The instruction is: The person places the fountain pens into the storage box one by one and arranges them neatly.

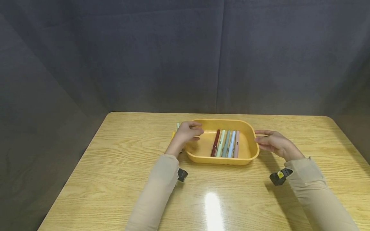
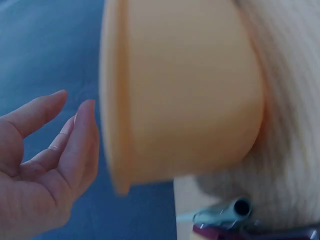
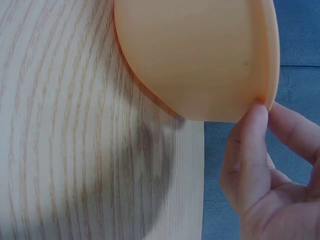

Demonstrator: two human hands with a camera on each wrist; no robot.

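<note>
Yellow tray [image 1: 221,160] is pinched by the right hand [image 1: 274,143].

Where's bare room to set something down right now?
On the pale wood-grain table: left of the left beige fabric sleeve, and between it and the right sleeve, in front of the yellow rounded plastic tray. In the tray: right of the slim pink pen. Crowded: outside the tray's left end, with pen-like sticks near the left hand.
</note>
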